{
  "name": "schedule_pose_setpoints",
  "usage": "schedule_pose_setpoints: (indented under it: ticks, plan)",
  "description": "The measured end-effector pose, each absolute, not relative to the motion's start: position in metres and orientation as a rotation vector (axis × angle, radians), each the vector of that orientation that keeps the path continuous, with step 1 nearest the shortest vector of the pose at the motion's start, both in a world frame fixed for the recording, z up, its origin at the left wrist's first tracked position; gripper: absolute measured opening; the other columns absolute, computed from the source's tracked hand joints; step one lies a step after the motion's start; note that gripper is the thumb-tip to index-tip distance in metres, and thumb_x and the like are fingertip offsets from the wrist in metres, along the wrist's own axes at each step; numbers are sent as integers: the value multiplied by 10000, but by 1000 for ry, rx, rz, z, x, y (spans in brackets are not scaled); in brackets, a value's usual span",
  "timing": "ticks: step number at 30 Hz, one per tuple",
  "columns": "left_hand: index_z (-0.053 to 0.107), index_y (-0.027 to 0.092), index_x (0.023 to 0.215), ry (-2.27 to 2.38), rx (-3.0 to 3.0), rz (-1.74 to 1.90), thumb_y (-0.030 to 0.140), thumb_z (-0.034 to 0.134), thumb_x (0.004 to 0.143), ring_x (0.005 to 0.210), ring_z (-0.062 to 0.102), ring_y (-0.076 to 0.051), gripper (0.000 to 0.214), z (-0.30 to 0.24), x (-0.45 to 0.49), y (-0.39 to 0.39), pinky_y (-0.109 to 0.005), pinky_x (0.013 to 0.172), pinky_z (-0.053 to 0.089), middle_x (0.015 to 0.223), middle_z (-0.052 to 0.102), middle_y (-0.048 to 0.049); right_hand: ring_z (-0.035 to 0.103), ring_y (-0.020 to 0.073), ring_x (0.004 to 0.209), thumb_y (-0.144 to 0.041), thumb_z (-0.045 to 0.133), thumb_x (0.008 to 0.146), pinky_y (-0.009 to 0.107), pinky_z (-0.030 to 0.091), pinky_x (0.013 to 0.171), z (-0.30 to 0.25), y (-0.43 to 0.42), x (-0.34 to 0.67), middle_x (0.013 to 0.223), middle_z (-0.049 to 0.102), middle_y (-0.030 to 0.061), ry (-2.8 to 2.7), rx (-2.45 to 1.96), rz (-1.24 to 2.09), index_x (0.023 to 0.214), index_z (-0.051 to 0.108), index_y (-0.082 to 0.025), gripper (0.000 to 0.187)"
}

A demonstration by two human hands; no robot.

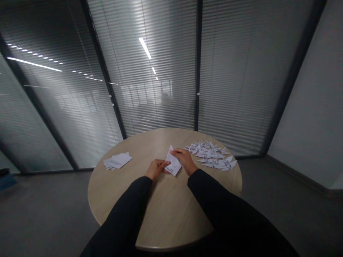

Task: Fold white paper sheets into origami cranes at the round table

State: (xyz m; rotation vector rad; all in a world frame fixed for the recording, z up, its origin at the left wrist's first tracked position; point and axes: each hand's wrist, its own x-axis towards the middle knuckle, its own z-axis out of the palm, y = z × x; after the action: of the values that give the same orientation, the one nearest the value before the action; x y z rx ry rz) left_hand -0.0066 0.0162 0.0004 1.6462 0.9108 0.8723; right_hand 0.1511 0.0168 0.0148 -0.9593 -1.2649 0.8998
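Observation:
Between my hands is a folded piece of white paper point(174, 165) with some print near its lower edge. It has a pointed top and is held above the middle of the table. My left hand point(157, 168) pinches its left side, thumb on top and fingers beneath. My right hand point(184, 159) grips the upper right edge near the tip, and its fingers partly cover the paper. Right of my right hand lies a cluster of folded white paper cranes point(211, 154). Off to the left is a loose stack of printed paper sheets point(118, 161).
The round wooden table point(118, 200) stands close to a glass partition with blinds point(160, 117). A white wall point(308, 135) is on the right. A blue bin point(6, 180) with a dark top sits on the floor at far left.

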Motion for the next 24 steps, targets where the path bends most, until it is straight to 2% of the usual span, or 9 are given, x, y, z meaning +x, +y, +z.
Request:
schedule_pose_setpoints:
  ticks: [11,18,24]
  plan:
    - [683,72,708,860,1607,869,592,676,550,694,659,-225,544,2,-5,15,-352,742,508,710,700,-111,483,117,499,-428,669,607,222,326,449,14,18,153,576,586,7,-1260,-964,866,664,664,-133,300]
    - [682,71,744,832,1624,850,602,657,574,677,660,-231,558,3,-7,14,-346,701,509,723,699,-126,483,121,503,-437,666,607,223,330,450,15,18,153,573,591,10,-1258,-971,851,659,668,-134,307]
    - [688,81,780,957,1722,911,579,669,574,692,633,-206,540,0,-8,19,-288,655,480,711,689,-90,518,133,576,-430,685,594,232,371,520,16,15,151,629,630,25,-1297,-923,919,670,688,-128,312]
